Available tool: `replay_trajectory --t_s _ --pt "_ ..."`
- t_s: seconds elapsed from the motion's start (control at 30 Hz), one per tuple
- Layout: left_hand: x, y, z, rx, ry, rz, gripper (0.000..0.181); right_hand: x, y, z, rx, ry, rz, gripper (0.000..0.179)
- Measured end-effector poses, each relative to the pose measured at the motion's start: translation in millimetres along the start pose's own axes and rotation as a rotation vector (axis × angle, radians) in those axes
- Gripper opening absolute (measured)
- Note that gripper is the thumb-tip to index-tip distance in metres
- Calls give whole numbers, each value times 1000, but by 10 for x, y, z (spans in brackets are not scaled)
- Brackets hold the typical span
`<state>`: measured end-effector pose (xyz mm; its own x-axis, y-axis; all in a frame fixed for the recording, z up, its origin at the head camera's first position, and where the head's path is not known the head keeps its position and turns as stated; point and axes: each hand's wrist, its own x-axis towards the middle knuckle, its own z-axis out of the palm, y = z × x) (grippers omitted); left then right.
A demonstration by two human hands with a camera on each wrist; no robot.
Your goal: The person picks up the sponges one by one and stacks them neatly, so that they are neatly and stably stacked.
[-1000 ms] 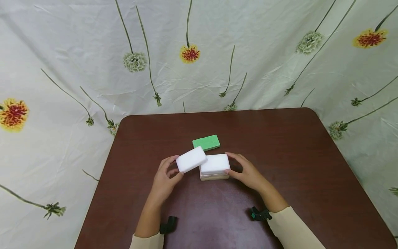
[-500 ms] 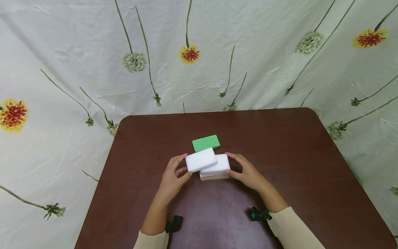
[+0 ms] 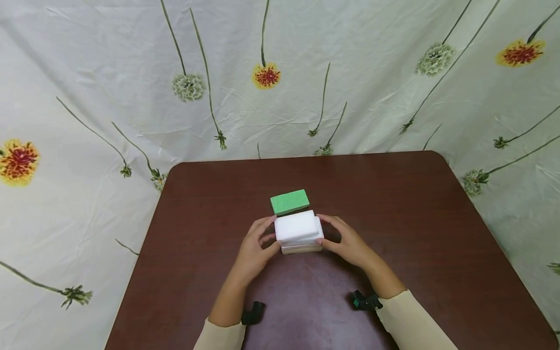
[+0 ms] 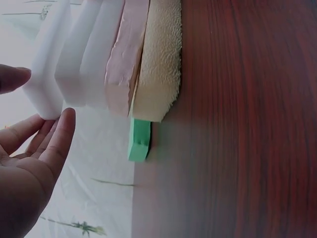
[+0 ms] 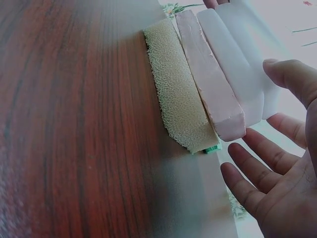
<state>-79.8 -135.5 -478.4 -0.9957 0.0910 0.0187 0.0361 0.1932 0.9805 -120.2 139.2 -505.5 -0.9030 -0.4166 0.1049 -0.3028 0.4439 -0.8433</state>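
Observation:
My left hand [image 3: 255, 250] pinches a white sponge block [image 3: 295, 226] by its left end, thumb on the near side and fingers on the far side. That block lies over a stack, slightly tilted and a little off to the left; whether it touches cannot be told. In the left wrist view the stack has a beige porous sponge [image 4: 159, 59] at the bottom, a pinkish block [image 4: 126, 59] on it, then white sponge blocks [image 4: 101, 54]. My right hand [image 3: 350, 245] grips the upper white part of the stack at its right end, thumb near, fingers far.
A green sponge block [image 3: 289, 201] lies on the table just behind the stack. The dark brown wooden table [image 3: 393, 204] spreads around it. A white flowered cloth [image 3: 372, 97] hangs beyond the far edge. Black wrist devices sit on both wrists.
My left hand has moved right with its white sponge block, bringing it from the stack's left side to over the top and turning it more in line. The right hand stays put.

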Motion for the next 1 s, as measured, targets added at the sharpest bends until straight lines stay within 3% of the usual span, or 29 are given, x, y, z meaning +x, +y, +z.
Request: replay_trajectory --t_s 0.2,0.53,1.0 --pt "14 34 48 21 -16 -32 66 -7 -8 7 6 5 12 66" --pt "38 31 76 82 -19 -10 67 -5 -18 -3 17 -4 24 67" --pt "70 7 61 76 -27 11 64 0 -7 -7 12 -10 25 66"
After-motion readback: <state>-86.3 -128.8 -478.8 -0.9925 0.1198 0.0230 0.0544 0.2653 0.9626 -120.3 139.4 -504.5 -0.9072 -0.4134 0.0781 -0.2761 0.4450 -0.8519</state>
